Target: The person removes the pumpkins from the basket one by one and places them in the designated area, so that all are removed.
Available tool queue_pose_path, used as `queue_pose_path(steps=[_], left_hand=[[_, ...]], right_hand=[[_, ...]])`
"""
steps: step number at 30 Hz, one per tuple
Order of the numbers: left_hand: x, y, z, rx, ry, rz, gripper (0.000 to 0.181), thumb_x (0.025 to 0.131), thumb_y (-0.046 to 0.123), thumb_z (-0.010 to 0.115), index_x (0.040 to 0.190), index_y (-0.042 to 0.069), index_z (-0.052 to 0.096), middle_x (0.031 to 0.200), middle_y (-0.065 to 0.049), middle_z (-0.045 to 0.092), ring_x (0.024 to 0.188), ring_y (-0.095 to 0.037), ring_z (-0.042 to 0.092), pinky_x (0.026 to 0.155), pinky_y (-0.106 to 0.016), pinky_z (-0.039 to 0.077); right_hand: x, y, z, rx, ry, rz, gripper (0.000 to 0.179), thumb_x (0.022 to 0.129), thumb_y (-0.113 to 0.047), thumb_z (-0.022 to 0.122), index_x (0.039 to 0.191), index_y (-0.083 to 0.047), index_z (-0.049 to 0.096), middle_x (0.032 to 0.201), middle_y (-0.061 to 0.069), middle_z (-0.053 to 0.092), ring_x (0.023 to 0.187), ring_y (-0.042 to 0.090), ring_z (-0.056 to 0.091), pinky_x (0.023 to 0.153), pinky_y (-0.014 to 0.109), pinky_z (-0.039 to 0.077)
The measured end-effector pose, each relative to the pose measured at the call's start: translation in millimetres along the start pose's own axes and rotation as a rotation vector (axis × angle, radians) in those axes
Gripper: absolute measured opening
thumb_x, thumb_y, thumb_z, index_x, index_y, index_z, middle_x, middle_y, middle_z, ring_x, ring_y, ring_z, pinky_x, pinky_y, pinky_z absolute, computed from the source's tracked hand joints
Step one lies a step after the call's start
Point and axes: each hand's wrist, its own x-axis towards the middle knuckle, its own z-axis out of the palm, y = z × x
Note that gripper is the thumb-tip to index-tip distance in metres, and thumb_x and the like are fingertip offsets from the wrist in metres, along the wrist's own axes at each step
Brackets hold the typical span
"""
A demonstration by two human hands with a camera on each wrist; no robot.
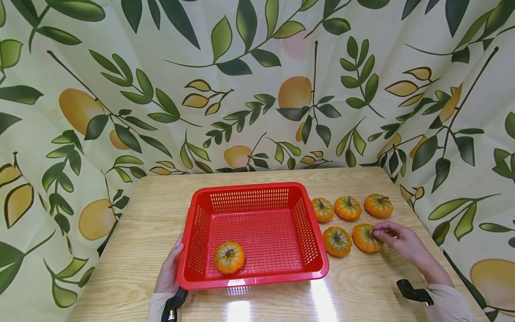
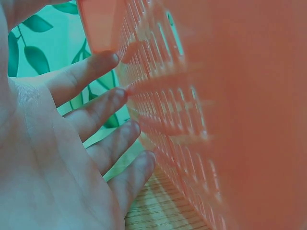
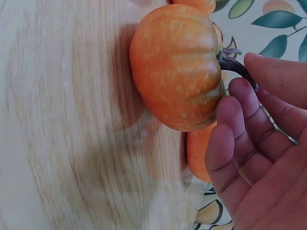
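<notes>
My right hand [image 1: 396, 239] pinches the dark stem of a small orange pumpkin [image 1: 365, 238] to the right of the basket. In the right wrist view, that stem [image 3: 235, 66] sits between thumb and fingertips, and the pumpkin's ribbed side faces the tabletop. A red plastic basket [image 1: 257, 282] with slotted walls stands mid-table. Inside it, near the front left, lies one pumpkin [image 1: 229, 258]. My left hand [image 1: 169, 270] is at the basket's left side; in the left wrist view its extended fingers [image 2: 103, 103] touch the slotted outer wall.
Several more pumpkins lie right of the basket: one pumpkin [image 1: 337, 241] beside its wall, and a back row with a left pumpkin [image 1: 322, 210], a middle pumpkin [image 1: 348, 208] and a right pumpkin [image 1: 378, 205]. A leaf-and-fruit patterned curtain [image 1: 257, 89] surrounds the wooden table [image 1: 132, 250].
</notes>
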Motion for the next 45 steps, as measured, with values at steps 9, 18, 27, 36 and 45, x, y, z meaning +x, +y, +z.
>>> queue_pose_path(steps=[9, 18, 27, 36, 45], left_hand=[[-1.2, 0.5, -3.0, 0.020, -0.020, 0.023, 0.038, 0.106, 0.037, 0.034, 0.141, 0.046, 0.046, 0.132, 0.012, 0.063, 0.113, -0.008, 0.063, 0.095, -0.028, 0.055], [-2.1, 2.2, -3.8, 0.008, -0.035, 0.028, 0.040, 0.107, 0.036, 0.033, 0.145, 0.043, 0.041, 0.134, 0.012, 0.062, 0.114, -0.007, 0.062, 0.096, -0.027, 0.054], [-3.0, 1.8, -5.7, -0.028, -0.077, 0.045, 0.040, 0.107, 0.033, 0.030, 0.142, 0.044, 0.047, 0.133, 0.011, 0.064, 0.114, -0.008, 0.063, 0.097, -0.027, 0.054], [-3.8, 2.4, -5.9, -0.038, -0.103, 0.056, 0.042, 0.108, 0.030, 0.027, 0.143, 0.043, 0.049, 0.133, 0.009, 0.064, 0.115, -0.010, 0.064, 0.098, -0.028, 0.054], [-0.6, 0.5, -0.8, -0.081, -0.108, 0.032, 0.041, 0.108, 0.031, 0.031, 0.144, 0.041, 0.048, 0.135, 0.009, 0.064, 0.118, -0.011, 0.064, 0.101, -0.030, 0.053]], right_hand=[[-1.1, 1, -2, 0.002, 0.009, -0.011, 0.027, 0.102, -0.022, 0.061, 0.115, 0.001, 0.067, 0.104, 0.006, 0.073, 0.082, -0.007, 0.054, 0.067, 0.021, 0.048], [-1.8, -3, -17, -0.030, 0.033, 0.029, 0.037, 0.104, -0.028, 0.058, 0.122, 0.004, 0.064, 0.101, -0.002, 0.069, 0.078, -0.007, 0.051, 0.063, 0.022, 0.048], [5.1, -27, -31, 0.064, 0.047, -0.088, 0.035, 0.105, -0.023, 0.055, 0.123, 0.006, 0.059, 0.094, -0.034, 0.059, 0.080, 0.001, 0.058, 0.066, 0.023, 0.052], [29.9, -71, -34, 0.095, 0.028, -0.139, 0.033, 0.104, -0.031, 0.057, 0.124, -0.004, 0.062, 0.100, -0.029, 0.061, 0.088, -0.003, 0.060, 0.072, 0.018, 0.053], [54.6, -123, -23, 0.155, -0.026, -0.217, 0.030, 0.103, -0.030, 0.059, 0.123, -0.008, 0.064, 0.098, -0.010, 0.063, 0.078, 0.013, 0.057, 0.061, 0.025, 0.049]])
